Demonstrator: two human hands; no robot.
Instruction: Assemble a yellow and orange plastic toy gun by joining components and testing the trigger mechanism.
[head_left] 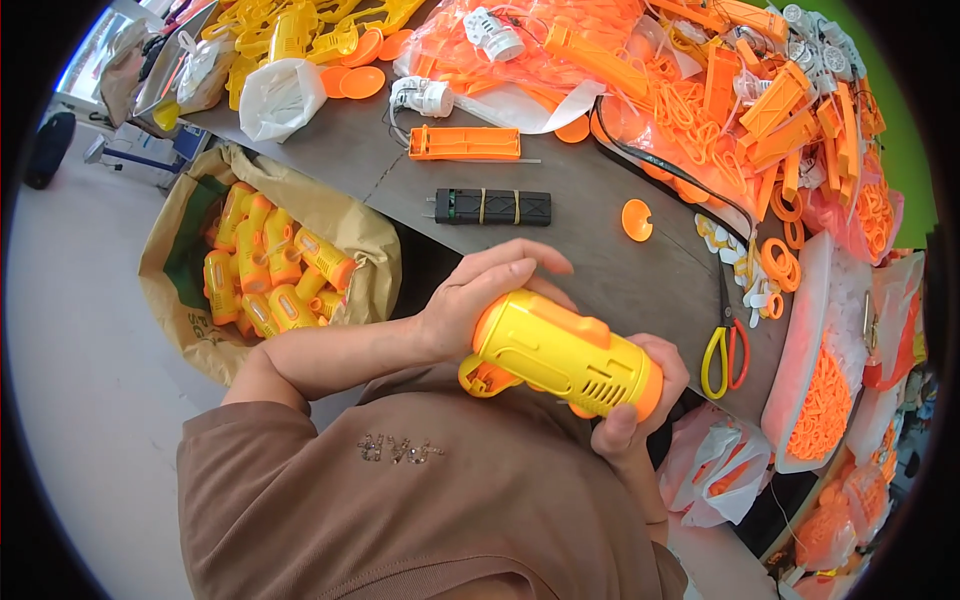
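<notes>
A yellow plastic toy housing [565, 350] with orange ends lies tilted across the front of my body, its vent slots at the right end. My right hand [645, 395] wraps round that right end, thumb below the slots. At the upper left end, my left hand [490, 290] touches the orange rim with its palm side, fingers stretched out over the top. An orange flap [488, 380] hangs out at the housing's lower left. Beyond the hands, a black slotted case [493, 207] bound with two rubber bands lies on the grey table [600, 270].
A brown paper sack [365, 255] at left holds several similar housings. Farther back are an orange tray [465, 143], a white motor unit [422, 97] and heaped orange parts [600, 70]. Scissors [725, 350] with red and yellow handles lie at right, near a tub [800, 370] of small orange pieces.
</notes>
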